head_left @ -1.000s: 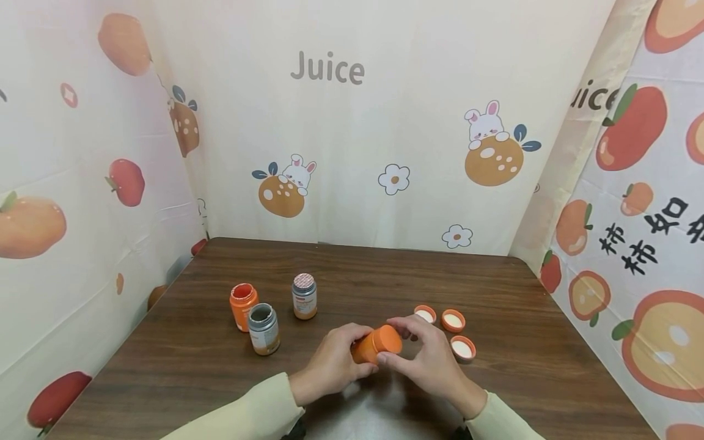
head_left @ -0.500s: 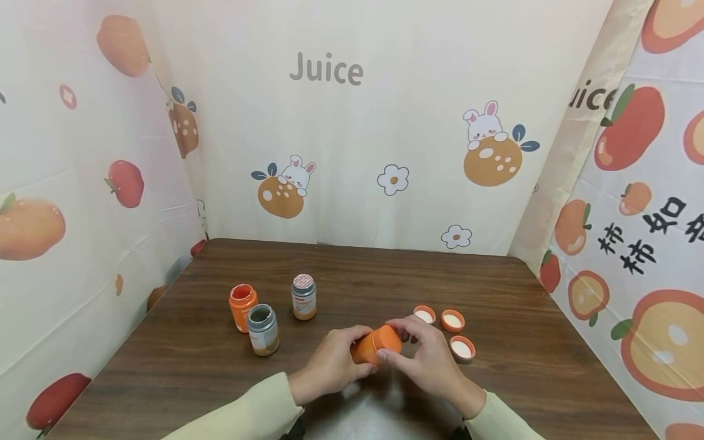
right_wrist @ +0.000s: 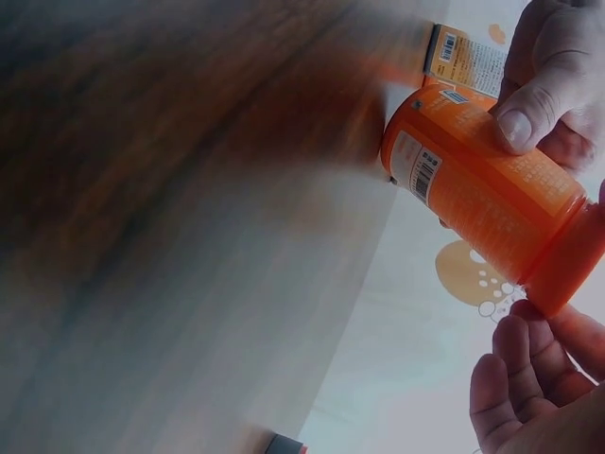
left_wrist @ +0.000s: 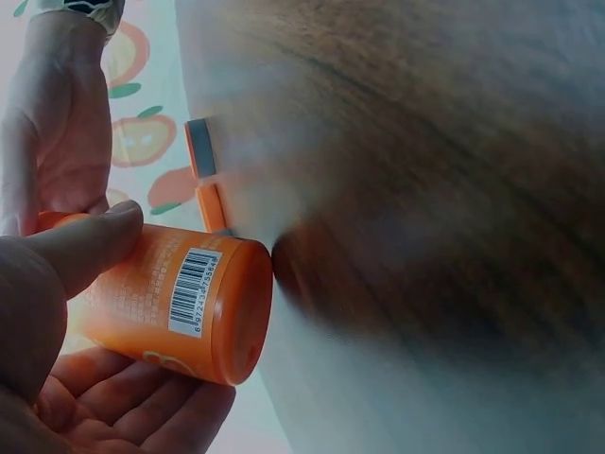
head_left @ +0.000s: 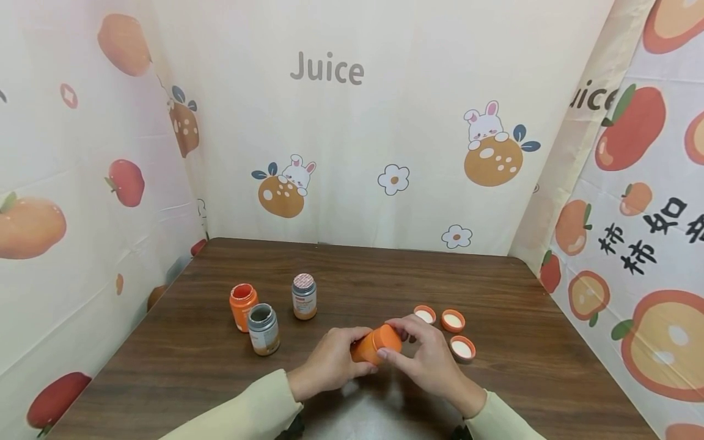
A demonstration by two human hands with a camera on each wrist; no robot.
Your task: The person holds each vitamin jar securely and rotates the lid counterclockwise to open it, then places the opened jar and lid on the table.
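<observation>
My left hand [head_left: 333, 360] grips the body of an orange bottle [left_wrist: 161, 284], which is tilted with its capped end toward the right. The bottle's barcode label shows in both wrist views. With thumb and fingers, my right hand [head_left: 431, 357] pinches the orange cap [head_left: 389, 338] at the bottle's end. In the right wrist view that cap [right_wrist: 567, 260] sits on the bottle's neck, a thin line between the two.
Left on the table [head_left: 363, 275] stand an uncapped orange bottle [head_left: 242, 307], an uncapped grey bottle [head_left: 264, 333] and a grey bottle with a patterned seal [head_left: 304, 297]. Three loose caps lie upturned at right, including a front cap [head_left: 462, 349] and a rear cap [head_left: 453, 320].
</observation>
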